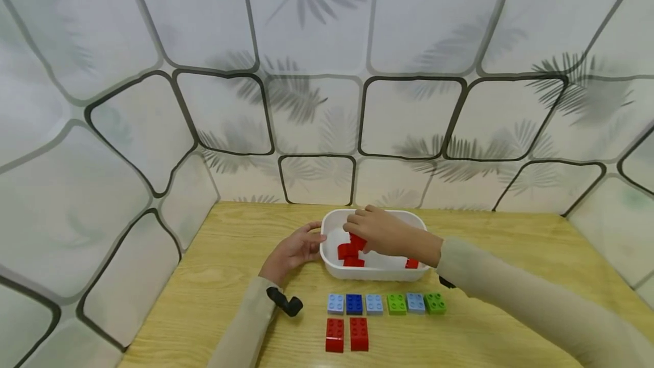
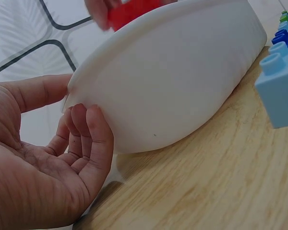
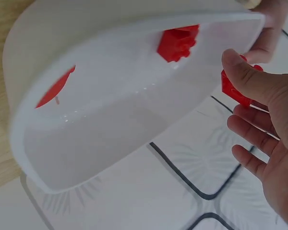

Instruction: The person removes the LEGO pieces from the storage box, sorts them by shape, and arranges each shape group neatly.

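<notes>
A white plastic box (image 1: 375, 273) stands on the table with red toy bricks (image 1: 348, 251) in it. At its left end my left hand (image 1: 296, 250) holds the box by the rim. The left wrist view shows curled fingers (image 2: 98, 136) against the outer wall. My right hand (image 1: 380, 231) is over the box's left half, pinching a red toy brick (image 3: 236, 91) between thumb and fingers. Studs show on the brick. In the right wrist view another red brick (image 3: 176, 44) lies inside the box, and part of one more shows near the far end.
In front of the box runs a row of light blue (image 1: 335, 304), dark blue (image 1: 354, 304) and green bricks (image 1: 396, 304). Nearer, two red bricks (image 1: 334, 335) stand side by side. A patterned cloth (image 1: 317, 112) surrounds the wooden table (image 1: 219, 277) at the back and sides.
</notes>
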Tool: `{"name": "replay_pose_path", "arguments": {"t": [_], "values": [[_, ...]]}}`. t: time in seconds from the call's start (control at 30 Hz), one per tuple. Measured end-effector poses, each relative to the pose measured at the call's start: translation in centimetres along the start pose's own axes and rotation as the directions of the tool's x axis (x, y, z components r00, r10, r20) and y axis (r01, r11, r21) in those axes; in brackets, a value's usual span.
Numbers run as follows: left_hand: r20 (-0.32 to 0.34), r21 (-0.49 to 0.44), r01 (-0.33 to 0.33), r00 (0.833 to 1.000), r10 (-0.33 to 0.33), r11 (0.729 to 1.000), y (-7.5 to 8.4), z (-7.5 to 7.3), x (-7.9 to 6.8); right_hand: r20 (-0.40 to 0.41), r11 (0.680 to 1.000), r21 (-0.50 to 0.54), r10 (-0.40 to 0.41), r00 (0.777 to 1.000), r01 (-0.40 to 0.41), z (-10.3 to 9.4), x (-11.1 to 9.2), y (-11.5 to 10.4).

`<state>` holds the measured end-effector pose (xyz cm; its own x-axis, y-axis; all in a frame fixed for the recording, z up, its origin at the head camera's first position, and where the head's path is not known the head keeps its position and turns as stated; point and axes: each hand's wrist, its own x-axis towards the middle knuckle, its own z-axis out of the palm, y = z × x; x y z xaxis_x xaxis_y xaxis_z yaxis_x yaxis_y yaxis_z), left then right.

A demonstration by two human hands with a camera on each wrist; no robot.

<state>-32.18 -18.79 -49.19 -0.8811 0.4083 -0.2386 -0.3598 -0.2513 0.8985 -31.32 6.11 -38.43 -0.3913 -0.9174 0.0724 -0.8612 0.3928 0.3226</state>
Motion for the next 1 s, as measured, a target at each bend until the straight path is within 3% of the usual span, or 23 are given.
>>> {"name": "replay_pose_path", "arguments": {"t": [0.13,0.3,0.43,0.63,1.0], "values": [[0.002,-0.011,0.003,1.0,-0.003,1.0,-0.1,0.2,0.0,-0.157,0.998,0.06,0.015,0.987,-0.006,-1.0,-2.0,-0.5],[-0.015,-0.005,0.007,1.0,-0.007,1.0,-0.2,0.3,0.0,-0.343,0.991,0.131,0.02,0.939,0.027,-1.1,-4.1,-1.7],[-0.034,0.005,0.013,0.999,-0.013,1.0,-0.3,0.3,0.0,-0.427,0.989,0.131,-0.004,0.904,0.067,0.0,-5.6,-3.3],[-0.017,0.013,0.006,1.0,-0.006,1.0,-0.2,0.3,-0.3,-0.436,0.982,0.177,0.014,0.9,0.071,1.3,-7.9,-5.4],[-0.009,0.028,0.012,1.0,-0.012,1.0,0.5,0.6,-0.3,-0.355,0.97,0.234,0.02,0.935,0.068,2.9,-11.2,-7.9]]}}
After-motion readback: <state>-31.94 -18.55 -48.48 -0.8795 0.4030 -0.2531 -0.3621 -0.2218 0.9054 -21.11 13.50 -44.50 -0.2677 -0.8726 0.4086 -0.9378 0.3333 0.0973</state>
